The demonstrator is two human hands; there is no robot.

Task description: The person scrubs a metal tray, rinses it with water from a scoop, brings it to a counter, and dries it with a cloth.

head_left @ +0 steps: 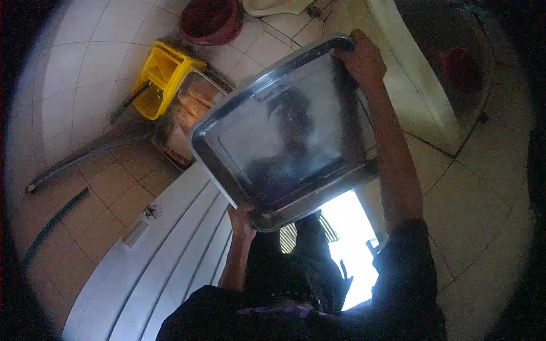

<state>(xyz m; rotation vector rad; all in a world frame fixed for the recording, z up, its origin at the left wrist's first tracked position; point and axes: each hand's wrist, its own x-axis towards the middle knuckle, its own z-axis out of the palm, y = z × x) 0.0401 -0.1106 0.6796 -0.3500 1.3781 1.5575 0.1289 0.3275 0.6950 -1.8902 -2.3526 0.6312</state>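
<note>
A large rectangular metal tray (pixel 296 131) with a raised rim is held up, tilted, in front of my body. My left hand (pixel 243 226) grips its near left corner, fingers closed on the rim. At the far right corner my right hand (pixel 362 59) is closed round the rim, with the forearm running along the tray's right side. The tray's inside looks smooth and shiny, with a dark reflection in it. Just past its left edge sits a clear container (pixel 181 143) with brownish items (pixel 196 102) inside, partly hidden by the tray.
A yellow plastic object (pixel 161 77) stands by the tiled wall at the upper left, near a red bucket (pixel 210 23). A white slatted door (pixel 165 261) lies at the lower left. Hoses (pixel 54 224) rest on the floor. A pale ledge (pixel 421 79) is at the right.
</note>
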